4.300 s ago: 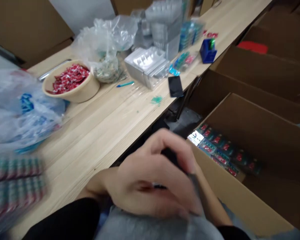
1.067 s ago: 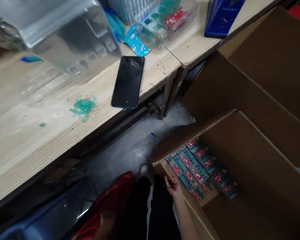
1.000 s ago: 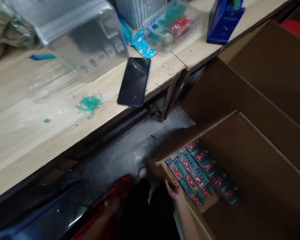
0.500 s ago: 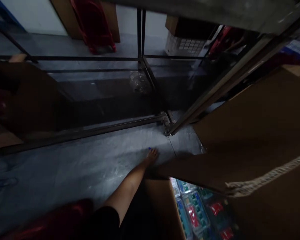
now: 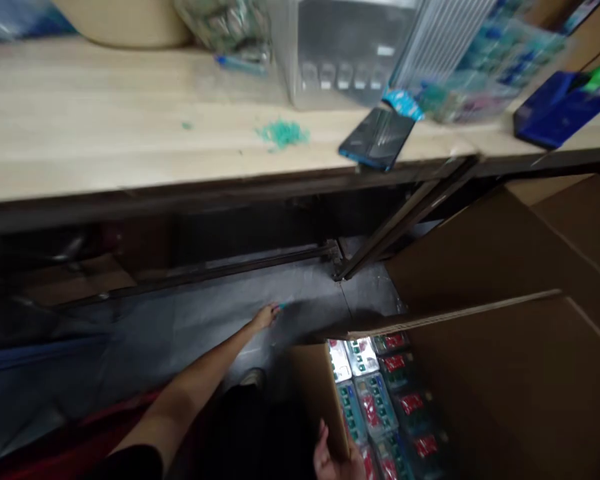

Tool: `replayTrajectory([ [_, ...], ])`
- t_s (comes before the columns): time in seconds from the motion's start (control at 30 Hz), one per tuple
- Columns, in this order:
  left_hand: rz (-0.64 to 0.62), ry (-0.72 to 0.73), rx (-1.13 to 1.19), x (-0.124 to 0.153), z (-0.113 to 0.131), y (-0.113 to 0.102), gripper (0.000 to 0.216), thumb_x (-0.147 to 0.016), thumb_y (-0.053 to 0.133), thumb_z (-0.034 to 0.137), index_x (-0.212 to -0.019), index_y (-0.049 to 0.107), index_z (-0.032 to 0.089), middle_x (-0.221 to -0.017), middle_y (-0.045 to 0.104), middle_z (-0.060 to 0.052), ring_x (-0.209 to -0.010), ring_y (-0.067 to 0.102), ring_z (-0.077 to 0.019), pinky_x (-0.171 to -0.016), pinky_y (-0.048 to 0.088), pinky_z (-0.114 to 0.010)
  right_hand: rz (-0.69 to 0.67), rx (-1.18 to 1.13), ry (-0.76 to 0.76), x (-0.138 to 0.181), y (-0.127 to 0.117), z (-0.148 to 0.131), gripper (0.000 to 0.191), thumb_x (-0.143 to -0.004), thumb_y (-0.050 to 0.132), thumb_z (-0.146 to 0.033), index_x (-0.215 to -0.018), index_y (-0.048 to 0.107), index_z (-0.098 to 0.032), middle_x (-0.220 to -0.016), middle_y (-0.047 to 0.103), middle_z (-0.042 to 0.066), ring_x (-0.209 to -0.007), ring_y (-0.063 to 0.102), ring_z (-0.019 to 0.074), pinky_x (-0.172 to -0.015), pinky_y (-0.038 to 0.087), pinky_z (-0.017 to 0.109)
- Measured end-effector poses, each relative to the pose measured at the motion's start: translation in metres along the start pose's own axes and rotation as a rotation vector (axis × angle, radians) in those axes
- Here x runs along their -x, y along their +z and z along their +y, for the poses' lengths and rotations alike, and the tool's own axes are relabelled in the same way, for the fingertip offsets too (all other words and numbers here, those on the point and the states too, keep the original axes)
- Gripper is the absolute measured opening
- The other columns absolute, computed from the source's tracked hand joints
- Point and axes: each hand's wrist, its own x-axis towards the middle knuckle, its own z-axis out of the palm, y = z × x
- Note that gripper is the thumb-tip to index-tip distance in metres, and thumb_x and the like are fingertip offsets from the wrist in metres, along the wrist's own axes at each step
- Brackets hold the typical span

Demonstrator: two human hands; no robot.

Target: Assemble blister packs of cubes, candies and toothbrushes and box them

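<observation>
My left hand [image 5: 266,315] is stretched low over the grey floor, its fingers pinched on a small blue-green piece [image 5: 281,306] that is too small and blurred to name. At the bottom, my right hand [image 5: 333,461] grips the near wall of an open cardboard box [image 5: 314,383], with fingers on both sides of the edge. Inside that box lie rows of clear plastic packs [image 5: 376,402] with green, blue and red contents.
Above my hands runs a wooden tabletop [image 5: 145,127] on a dark metal frame, its leg [image 5: 405,227] reaching the floor. On it are a phone [image 5: 379,138], a heap of green bits [image 5: 284,133], a clear plastic bin [image 5: 350,53] and a blue holder [image 5: 560,110]. Large cardboard flaps [image 5: 510,373] stand at right.
My view has risen and drawn back, so the tabletop shows. My left hand has come off the floor spot, moving left with the small piece. My right hand has appeared on the box.
</observation>
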Motion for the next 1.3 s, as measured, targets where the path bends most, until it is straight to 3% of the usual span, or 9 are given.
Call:
replayTrajectory([
  [0.17,-0.046,-0.048,0.375,0.179,0.101,-0.085,0.036,-0.095,0.053,0.042,-0.117,0.058,0.014,-0.102,0.064,-0.007,-0.079,0.063,-0.0149,-0.069,0.055,-0.032,0.016,0.004,-0.008,0.104,0.072,-0.035,0.014,-0.076,0.065,-0.028,-0.071,0.059,-0.016,-0.072,0.069,0.002,-0.067,0.068,0.0125,-0.069,0.055,0.026],
  [0.37,-0.105,0.155,0.676,0.387,0.275,-0.160,0.043,-0.081,0.069,0.047,-0.109,0.061,0.016,-0.087,0.066,-0.005,-0.056,0.052,-0.0073,-0.053,0.043,-0.023,-0.196,0.222,-0.342,0.316,0.163,-0.114,0.049,-0.065,0.081,-0.035,-0.106,0.067,-0.014,-0.089,0.073,0.004,-0.071,0.065,0.0124,-0.072,0.052,0.024],
  [0.43,-0.125,0.197,0.697,0.439,0.324,-0.177,0.036,-0.076,0.074,0.040,-0.100,0.063,0.016,-0.078,0.066,0.000,-0.055,0.052,-0.0068,-0.053,0.043,-0.021,-0.294,0.277,-0.472,0.388,0.187,-0.140,0.058,-0.063,0.083,-0.037,-0.115,0.065,-0.017,-0.085,0.072,0.001,-0.069,0.064,0.0116,-0.075,0.052,0.025],
  [0.5,-0.109,0.258,0.684,0.483,0.361,-0.189,0.027,-0.076,0.075,0.031,-0.096,0.065,0.016,-0.069,0.064,0.003,-0.055,0.055,-0.0067,-0.055,0.046,-0.019,-0.478,0.432,-0.760,0.448,0.205,-0.158,0.057,-0.071,0.078,-0.039,-0.121,0.062,-0.017,-0.080,0.070,0.000,-0.063,0.062,0.0101,-0.068,0.052,0.024],
  [0.63,0.109,0.526,0.693,0.548,0.397,-0.203,0.021,-0.079,0.072,0.019,-0.098,0.067,0.015,-0.082,0.071,-0.001,-0.066,0.066,-0.0096,-0.064,0.056,-0.021,-0.679,0.508,-1.031,0.523,0.218,-0.168,0.022,-0.084,0.069,-0.032,-0.101,0.068,-0.018,-0.069,0.067,-0.003,-0.059,0.063,0.0081,-0.059,0.051,0.020],
  [0.83,0.391,0.786,0.779,0.591,0.401,-0.214,0.011,-0.085,0.070,0.017,-0.095,0.070,0.020,-0.097,0.076,-0.002,-0.071,0.072,-0.0100,-0.070,0.060,-0.020,-0.832,0.496,-1.143,0.556,0.229,-0.156,0.017,-0.086,0.069,-0.031,-0.099,0.069,-0.020,-0.071,0.071,-0.001,-0.059,0.066,0.0115,-0.056,0.054,0.024],
  [1.07,0.602,0.720,0.627,0.576,0.387,-0.249,0.009,-0.083,0.070,0.020,-0.092,0.070,0.019,-0.085,0.072,-0.001,-0.074,0.069,-0.0114,-0.069,0.057,-0.019,-0.823,0.565,-1.262,0.553,0.279,-0.152,0.020,-0.090,0.064,-0.035,-0.098,0.072,-0.018,-0.067,0.068,0.001,-0.058,0.065,0.0125,-0.059,0.053,0.026],
  [1.13,0.584,0.623,0.618,0.558,0.377,-0.263,0.009,-0.083,0.069,0.022,-0.092,0.069,0.018,-0.081,0.070,-0.001,-0.069,0.066,-0.0107,-0.067,0.055,-0.020,-0.803,0.618,-1.240,0.539,0.300,-0.154,0.020,-0.090,0.063,-0.034,-0.098,0.072,-0.018,-0.067,0.068,0.002,-0.058,0.065,0.0122,-0.057,0.053,0.024],
  [1.3,0.353,0.351,0.804,0.493,0.338,-0.325,0.020,-0.083,0.067,0.031,-0.098,0.067,0.018,-0.072,0.068,0.000,-0.068,0.064,-0.0134,-0.069,0.051,-0.025,-0.795,0.844,-1.115,0.487,0.382,-0.153,0.020,-0.086,0.067,-0.034,-0.096,0.072,-0.017,-0.067,0.069,0.002,-0.059,0.067,0.0126,-0.057,0.054,0.021],
])
